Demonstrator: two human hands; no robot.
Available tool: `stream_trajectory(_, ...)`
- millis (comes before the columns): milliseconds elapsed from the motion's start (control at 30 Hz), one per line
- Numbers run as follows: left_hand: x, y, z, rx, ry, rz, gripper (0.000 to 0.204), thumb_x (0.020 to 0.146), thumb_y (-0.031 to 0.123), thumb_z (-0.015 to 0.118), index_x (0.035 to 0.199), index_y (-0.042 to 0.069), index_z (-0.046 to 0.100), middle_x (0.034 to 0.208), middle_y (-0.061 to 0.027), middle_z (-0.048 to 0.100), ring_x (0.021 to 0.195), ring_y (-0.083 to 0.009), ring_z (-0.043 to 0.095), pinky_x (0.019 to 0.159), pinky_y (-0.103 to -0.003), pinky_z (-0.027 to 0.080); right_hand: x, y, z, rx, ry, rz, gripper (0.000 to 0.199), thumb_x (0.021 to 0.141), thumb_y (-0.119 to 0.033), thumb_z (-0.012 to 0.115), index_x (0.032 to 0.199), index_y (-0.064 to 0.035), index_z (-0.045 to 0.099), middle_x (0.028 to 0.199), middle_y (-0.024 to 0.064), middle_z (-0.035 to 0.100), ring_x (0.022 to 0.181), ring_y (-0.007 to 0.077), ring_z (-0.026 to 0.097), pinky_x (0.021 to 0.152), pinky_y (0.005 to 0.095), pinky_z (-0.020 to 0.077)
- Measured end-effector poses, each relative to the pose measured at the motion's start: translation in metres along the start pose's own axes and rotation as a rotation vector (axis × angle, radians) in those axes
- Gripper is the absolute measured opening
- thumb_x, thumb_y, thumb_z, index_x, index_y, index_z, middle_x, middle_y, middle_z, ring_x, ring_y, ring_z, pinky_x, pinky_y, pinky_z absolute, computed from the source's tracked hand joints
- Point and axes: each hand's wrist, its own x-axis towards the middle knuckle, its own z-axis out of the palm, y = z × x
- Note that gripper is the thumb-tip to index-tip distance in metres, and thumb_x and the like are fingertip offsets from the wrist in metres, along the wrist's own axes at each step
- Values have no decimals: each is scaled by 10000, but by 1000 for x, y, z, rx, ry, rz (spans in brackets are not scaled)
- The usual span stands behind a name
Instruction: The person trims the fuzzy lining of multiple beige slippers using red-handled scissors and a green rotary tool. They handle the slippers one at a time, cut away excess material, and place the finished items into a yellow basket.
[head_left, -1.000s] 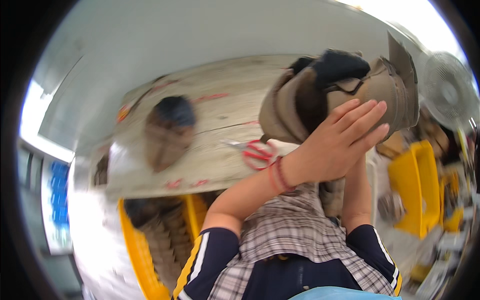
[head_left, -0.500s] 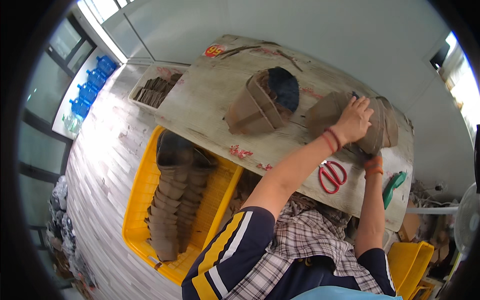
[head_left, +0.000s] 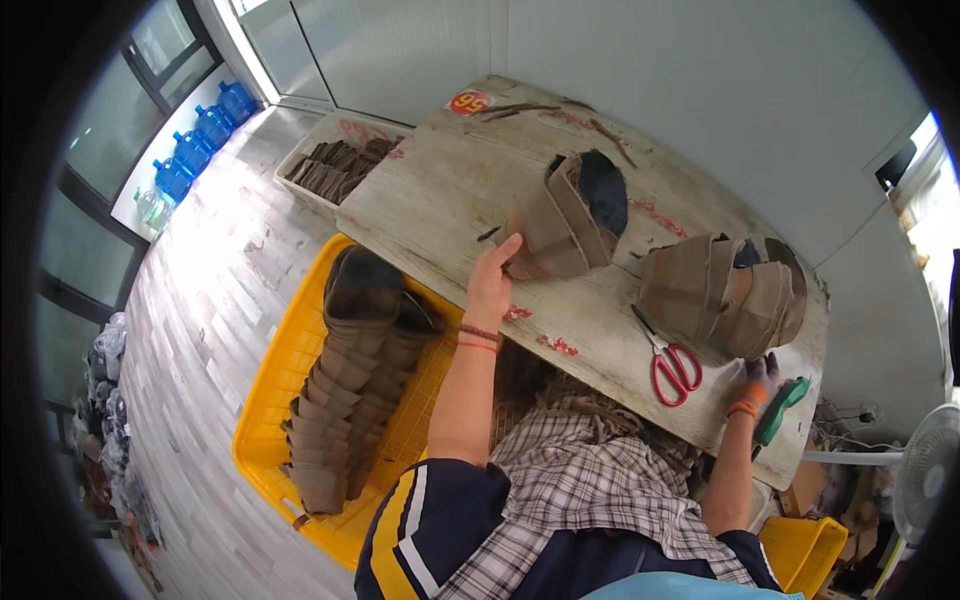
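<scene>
My left hand (head_left: 492, 278) grips the near left end of a stack of nested, brown cup-shaped fabric pieces (head_left: 548, 232) with dark fuzzy lining. Its thumb lies on the outer piece; the other fingers are partly hidden. A second stack of brown fabric pieces (head_left: 685, 285) lies on its side at the right. At that stack's lower end is my right hand (head_left: 762, 374), in a greyish glove with an orange cuff, its fingers apart and close to the fabric. Red-handled scissors (head_left: 676, 373) and a green-handled tool (head_left: 782, 412) rest near it.
The worn wooden table (head_left: 430, 190) carries dark strips (head_left: 612, 142) along its back. A yellow crate (head_left: 262, 400) of stacked brown pieces (head_left: 335, 420) stands below left. Beyond it is a white bin (head_left: 292, 172) of scraps. A fan (head_left: 920, 475) stands at the right.
My left hand has left the right stack and moved left to the other stack. My right hand has come down to the right stack's lower end. The view has shifted slightly.
</scene>
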Motion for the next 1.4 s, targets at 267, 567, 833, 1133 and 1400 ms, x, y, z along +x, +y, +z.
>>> stream_trajectory(267, 20, -55, 16, 272, -191, 151, 335, 758, 131, 740, 1007, -41, 597, 1020, -90, 623, 891, -171, 566, 807, -271, 437, -19, 4, 7, -43, -14, -189, 296, 857, 0, 552, 1153, 16, 558, 1052, 75, 618, 892, 154, 591, 795, 264, 482)
stream_trajectory(567, 46, -37, 0, 820, -73, 333, 251, 733, 144, 757, 786, -45, 600, 783, -13, 605, 668, -112, 496, 659, -278, 430, -28, 0, 15, -167, -3, -311, 253, 865, -39, 501, 1090, 0, 611, 975, 59, 633, 851, 147, 566, 797, 267, 461)
stream_trajectory(833, 59, -15, -9, 531, -201, 181, 381, 810, 118, 696, 1143, -24, 579, 1119, -48, 612, 983, -136, 552, 874, -270, 405, -17, 13, 10, 129, -9, -231, 247, 884, -22, 519, 1121, -7, 586, 1008, 63, 620, 860, 139, 574, 782, 254, 482)
stream_trajectory(1133, 47, -6, -7, 435, 216, 264, 353, 835, 161, 665, 1117, -16, 548, 1071, -62, 570, 978, -149, 494, 859, -303, 388, -18, -96, 53, 70, -116, -287, 286, 860, -169, 650, 1077, 13, 613, 966, 52, 643, 827, 132, 594, 769, 247, 475)
stream_trajectory(1400, -30, -94, 38, 304, -151, 60, 236, 896, 156, 585, 1077, 4, 572, 999, -84, 608, 916, -181, 563, 823, -309, 450, 70, -124, 48, -555, -2, -478, 576, 732, -391, 772, 1097, 19, 597, 1041, 106, 648, 912, 138, 589, 799, 285, 463)
